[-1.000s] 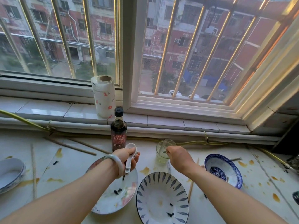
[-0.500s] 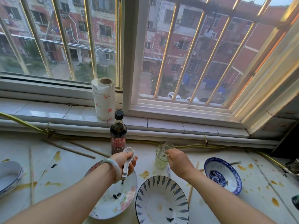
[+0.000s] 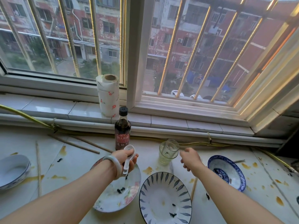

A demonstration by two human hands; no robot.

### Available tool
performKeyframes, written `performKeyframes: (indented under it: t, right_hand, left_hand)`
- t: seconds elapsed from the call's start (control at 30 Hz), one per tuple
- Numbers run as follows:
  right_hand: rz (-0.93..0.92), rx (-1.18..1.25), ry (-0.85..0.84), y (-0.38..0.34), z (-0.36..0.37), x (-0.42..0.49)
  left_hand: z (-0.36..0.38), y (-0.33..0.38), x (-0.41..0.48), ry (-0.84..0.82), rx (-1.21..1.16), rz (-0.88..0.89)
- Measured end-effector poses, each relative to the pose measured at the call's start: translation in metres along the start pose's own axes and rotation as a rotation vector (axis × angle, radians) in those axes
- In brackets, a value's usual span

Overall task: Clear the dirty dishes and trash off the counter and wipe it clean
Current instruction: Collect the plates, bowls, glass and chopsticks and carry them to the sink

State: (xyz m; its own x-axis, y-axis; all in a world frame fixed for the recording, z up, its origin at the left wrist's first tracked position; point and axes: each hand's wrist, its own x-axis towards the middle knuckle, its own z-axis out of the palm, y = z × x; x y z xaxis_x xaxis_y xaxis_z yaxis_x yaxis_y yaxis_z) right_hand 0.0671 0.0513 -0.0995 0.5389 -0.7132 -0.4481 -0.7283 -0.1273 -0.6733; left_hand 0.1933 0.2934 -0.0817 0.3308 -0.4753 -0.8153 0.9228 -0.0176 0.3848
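Spoons first. Your left hand [image 3: 127,160] grips what looks like two stacked white spoons [image 3: 130,150], fingers curled round the handles, scoops up. It hovers over the far edge of the flowered plate [image 3: 111,202]. My read is that you bundle the small things in one fist so the other hand is free to collect.

Your right hand [image 3: 191,159] hangs just beside the drinking glass [image 3: 168,152], not touching it. The fingers are loosely bent and nothing shows in them. The glass stands upright with a little pale liquid at the bottom, and it is probably the next pickup.

Dirty dishes on the counter [image 3: 77,165], all within reach:
- The flowered plate, dark scraps on it, below your left wrist.
- A leaf-pattern bowl [image 3: 161,196] touching or just overlapping the plate's right edge, also with scraps.
- A blue bowl [image 3: 226,160] right of your right forearm.
- A white bowl [image 3: 13,170] well apart at the far left.

Chopsticks [image 3: 76,144] lie loose behind the plate. One more [image 3: 193,186] lies between the leaf bowl and the blue bowl.

A soy sauce bottle [image 3: 122,131] stands capped behind your left hand. A paper towel roll [image 3: 108,96] sits upright on the tiled sill, handy for wiping later.

The counter is pale and glossy, spattered with yellow-brown sauce [image 3: 147,170], most heavily on the right. A yellow hose [image 3: 24,116] runs along the back. A barred window looks out on red-brick flats.
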Motion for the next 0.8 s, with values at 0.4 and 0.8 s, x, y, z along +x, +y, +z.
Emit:
performKeyframes:
  t: [0.4,0.8]
  right_hand:
    - [0.176,0.273,-0.216,-0.011,0.023,-0.002]
    - [0.063,0.180,-0.200,-0.030,0.031,-0.011]
  left_hand:
    - [-0.039,0.001,-0.010,0.081,-0.044,0.056]
    - [-0.100,0.009,-0.021,0.136,-0.150,0.125]
